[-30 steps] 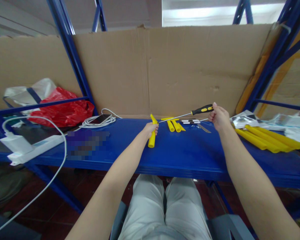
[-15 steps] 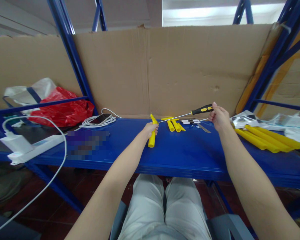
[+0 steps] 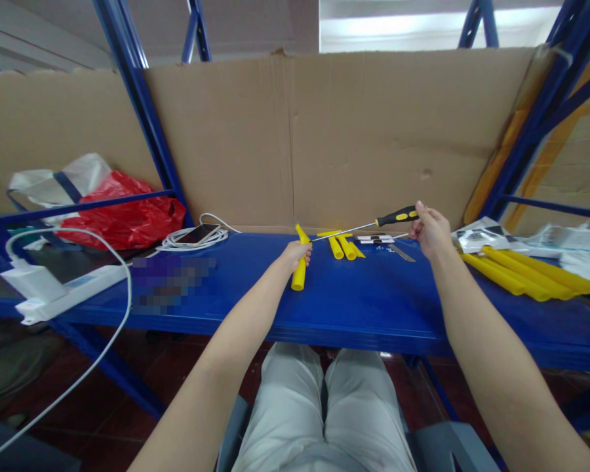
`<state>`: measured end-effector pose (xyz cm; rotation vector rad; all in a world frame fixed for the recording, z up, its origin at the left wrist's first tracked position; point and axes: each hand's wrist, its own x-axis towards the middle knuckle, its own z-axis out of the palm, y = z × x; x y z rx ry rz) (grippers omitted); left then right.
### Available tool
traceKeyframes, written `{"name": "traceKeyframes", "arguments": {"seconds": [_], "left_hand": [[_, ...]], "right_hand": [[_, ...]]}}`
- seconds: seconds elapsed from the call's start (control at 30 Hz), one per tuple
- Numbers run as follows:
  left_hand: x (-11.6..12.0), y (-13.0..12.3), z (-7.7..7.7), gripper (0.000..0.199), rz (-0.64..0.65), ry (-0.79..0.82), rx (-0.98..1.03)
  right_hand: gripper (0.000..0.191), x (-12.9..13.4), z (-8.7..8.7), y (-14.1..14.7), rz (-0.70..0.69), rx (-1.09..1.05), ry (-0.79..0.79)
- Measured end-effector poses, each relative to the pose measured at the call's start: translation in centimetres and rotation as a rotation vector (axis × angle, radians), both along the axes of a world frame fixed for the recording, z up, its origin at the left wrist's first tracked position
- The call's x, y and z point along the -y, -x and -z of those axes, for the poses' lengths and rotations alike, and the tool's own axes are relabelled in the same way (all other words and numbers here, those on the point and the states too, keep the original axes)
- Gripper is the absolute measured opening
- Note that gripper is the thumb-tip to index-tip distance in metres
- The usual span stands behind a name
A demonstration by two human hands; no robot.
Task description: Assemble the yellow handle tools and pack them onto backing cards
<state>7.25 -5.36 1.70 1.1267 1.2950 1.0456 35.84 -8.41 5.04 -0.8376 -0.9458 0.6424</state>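
My left hand point(image 3: 299, 254) is closed around a yellow tube point(image 3: 298, 280) that stands tilted over the blue table. In my right hand point(image 3: 430, 229) is the end of a long screwdriver point(image 3: 398, 215) with a black and yellow handle, held between the fingertips. Its thin metal shaft slopes down leftward to the tube beside my left fingers; the tip is hidden there. Behind the shaft lie several shorter yellow tube pieces point(image 3: 343, 248). Small screws point(image 3: 383, 248) and a flat metal blade point(image 3: 402, 253) rest to their right.
Long yellow tubes point(image 3: 526, 274) and plastic packets point(image 3: 491, 235) lie at the right. A phone point(image 3: 199, 233) on a coiled white cable, a power strip point(image 3: 78, 288) and a red plastic bag point(image 3: 128, 210) are at the left. A cardboard panel point(image 3: 349, 137) stands behind the table point(image 3: 364, 301).
My right hand has shifted very slightly at the screwdriver handle's end. The left hand and the yellow tube stay in place.
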Motion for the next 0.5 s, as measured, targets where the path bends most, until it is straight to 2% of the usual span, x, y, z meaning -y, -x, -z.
{"name": "traceKeyframes", "arguments": {"seconds": [0.23, 0.5], "left_hand": [[0.27, -0.22, -0.05, 0.019, 0.007, -0.014, 0.003], [-0.5, -0.11, 0.44, 0.018, -0.028, -0.022, 0.002]], "right_hand": [[0.047, -0.09, -0.14, 0.06, -0.02, -0.072, -0.054], [0.049, -0.33, -0.15, -0.08, -0.026, -0.097, -0.063]]}}
